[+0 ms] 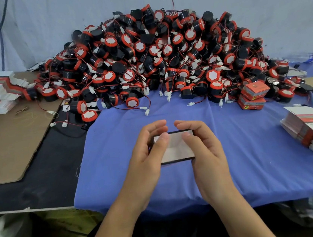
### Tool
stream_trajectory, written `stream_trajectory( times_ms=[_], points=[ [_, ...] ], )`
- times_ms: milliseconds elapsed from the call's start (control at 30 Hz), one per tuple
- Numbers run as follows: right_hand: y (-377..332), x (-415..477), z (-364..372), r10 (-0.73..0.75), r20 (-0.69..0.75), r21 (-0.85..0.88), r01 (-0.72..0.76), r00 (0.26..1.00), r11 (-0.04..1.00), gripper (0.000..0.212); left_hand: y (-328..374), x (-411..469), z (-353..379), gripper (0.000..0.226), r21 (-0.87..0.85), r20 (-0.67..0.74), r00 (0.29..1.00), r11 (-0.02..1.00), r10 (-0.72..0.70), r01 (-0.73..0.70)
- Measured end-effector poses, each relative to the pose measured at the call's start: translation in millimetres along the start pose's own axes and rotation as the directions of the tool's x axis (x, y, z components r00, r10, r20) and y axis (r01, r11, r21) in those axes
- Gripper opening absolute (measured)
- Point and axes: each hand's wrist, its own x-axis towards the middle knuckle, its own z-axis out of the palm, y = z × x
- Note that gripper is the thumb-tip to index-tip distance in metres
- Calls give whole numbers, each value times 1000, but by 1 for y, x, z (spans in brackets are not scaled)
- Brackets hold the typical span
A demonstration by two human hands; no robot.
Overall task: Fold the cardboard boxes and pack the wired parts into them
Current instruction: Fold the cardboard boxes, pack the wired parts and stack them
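1. Cardboard box [175, 152] is held over the blue cloth [253, 156], in front of the heaped wired parts [164, 59].
2. Its ends are gripped by the left hand [145, 158] and the right hand [205, 151], fingers curled.

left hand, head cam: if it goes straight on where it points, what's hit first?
Likely the fingertips of the right hand: the left hand arches over the box toward them, a small gap apart. If it cleared them, blue cloth, then the pile of wired parts. Depth is unclear.
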Motion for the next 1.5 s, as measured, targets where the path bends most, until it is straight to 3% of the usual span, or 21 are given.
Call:
stream_trajectory(
  times_ms=[100,267,500,567,633,700,767,833,933,967,1000,1067,1133,1200,1300,1400,1500],
  points=[
    [-3,0,0,-76,-28,-7,76,997,997,20,6,4,-11,37,76,142,981,990,-129,119],
    [0,-2,5,-71,-71,64,75,995,995,26,8,4,-23,50,-4,437,847,940,-304,340],
    [6,-3,1,-117,-177,-10,117,977,993,21,9,1,-25,72,19,512,814,951,-275,309],
    [5,-2,0,-62,-126,-143,43,990,989,16,13,1,-22,84,71,478,844,968,-244,240],
    [1,2,-9,116,12,-251,-109,993,962,26,16,4,-19,96,221,440,880,971,-178,86],
    [-8,9,-22,305,239,-288,-233,922,929,37,19,7,-17,113,474,410,905,875,-117,-102],
    [-14,14,-35,330,409,-421,-145,851,895,48,17,8,-15,123,671,410,911,692,-46,-267],
    [-11,19,-42,287,431,-572,13,856,820,58,14,9,-13,119,719,424,904,588,51,-370],
    [4,26,-47,224,400,-420,-39,889,907,49,2,11,-19,103,704,345,839,475,422,-528],
    [8,28,-50,232,399,-322,-101,887,941,48,-4,11,-24,98,699,231,804,481,548,-529],
    [13,30,-53,238,407,-246,-145,882,958,49,-11,12,-29,98,678,83,800,555,595,-483],
    [24,32,-56,234,436,-226,-146,869,963,54,-24,15,-39,107,473,-135,893,820,429,-322],
    [39,34,-55,241,440,-346,-84,865,935,55,-38,22,-46,106,254,-87,985,960,148,-121],
    [60,34,-53,272,400,-542,-14,875,841,53,-59,30,-51,90,316,20,999,948,41,-45],
    [88,31,-56,278,349,-768,104,895,632,56,-87,30,-58,69,375,40,999,927,-24,7],
    [97,29,-58,254,361,-764,128,897,632,56,-97,26,-62,62,321,19,1000,947,-19,12],
    [95,33,-61,254,416,-737,160,873,657,69,-97,26,-64,65,302,30,997,952,-67,55]
  ],
)
